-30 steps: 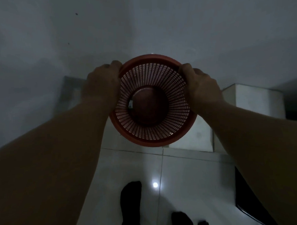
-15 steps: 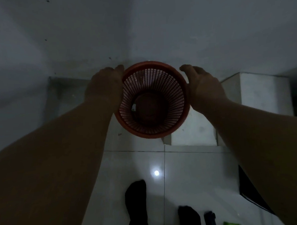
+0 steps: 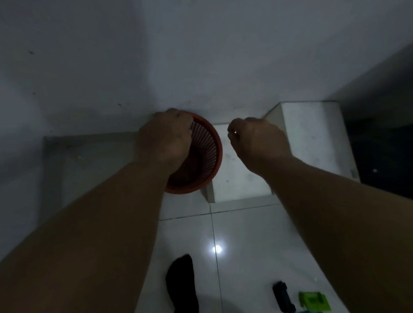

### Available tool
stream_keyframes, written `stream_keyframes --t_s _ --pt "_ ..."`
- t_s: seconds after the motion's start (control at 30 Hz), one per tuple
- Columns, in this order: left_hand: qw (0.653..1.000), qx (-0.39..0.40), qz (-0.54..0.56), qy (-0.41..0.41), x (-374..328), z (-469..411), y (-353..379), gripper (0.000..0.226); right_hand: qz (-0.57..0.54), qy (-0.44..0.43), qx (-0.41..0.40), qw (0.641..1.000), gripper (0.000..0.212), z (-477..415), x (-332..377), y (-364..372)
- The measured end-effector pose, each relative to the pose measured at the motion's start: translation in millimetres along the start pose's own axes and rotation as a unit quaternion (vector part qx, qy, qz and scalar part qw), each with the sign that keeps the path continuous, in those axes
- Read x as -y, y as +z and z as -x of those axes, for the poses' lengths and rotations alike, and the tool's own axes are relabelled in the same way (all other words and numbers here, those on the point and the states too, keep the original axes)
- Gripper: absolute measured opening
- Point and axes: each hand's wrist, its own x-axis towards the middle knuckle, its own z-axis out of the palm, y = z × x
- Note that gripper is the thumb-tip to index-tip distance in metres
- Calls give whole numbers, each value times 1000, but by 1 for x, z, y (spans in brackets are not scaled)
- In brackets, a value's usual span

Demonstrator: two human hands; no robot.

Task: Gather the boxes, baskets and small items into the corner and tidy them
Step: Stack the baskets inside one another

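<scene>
One red mesh basket [image 3: 200,156] sits at the centre of the frame, mouth up, close against the foot of the grey wall [image 3: 196,50]. The left hand [image 3: 164,139] grips its upper-left rim, fingers curled over the edge. The right hand [image 3: 259,139] hangs just right of the basket, apart from it, fingers loosely curled and holding nothing. A low white box [image 3: 244,178] lies just beside the basket's right rim, with a taller white box [image 3: 318,139] further right. On the glossy tiled floor [image 3: 251,237] below, a black-socked foot [image 3: 183,287] shows at bottom centre; a small black item [image 3: 282,297] and a green item [image 3: 312,300] lie at lower right.
</scene>
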Motion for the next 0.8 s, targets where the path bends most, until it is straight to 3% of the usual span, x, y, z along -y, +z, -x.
stream_keyframes --t_s 0.2,0.43,0.6,0.8 --pt "1000 15 13 21 -60 44 8 28 0 6 7 1000 26 62 -22 -14" --pt "999 4 8 50 -136 186 56 32 -42 -28 36 998 26 223 -48 4" --pt "993 62 72 -63 -184 332 112 33 -55 -54 92 993 27 358 -63 55" --pt "970 187 50 -147 -207 485 176 39 -89 -64 165 980 31 481 -49 139"
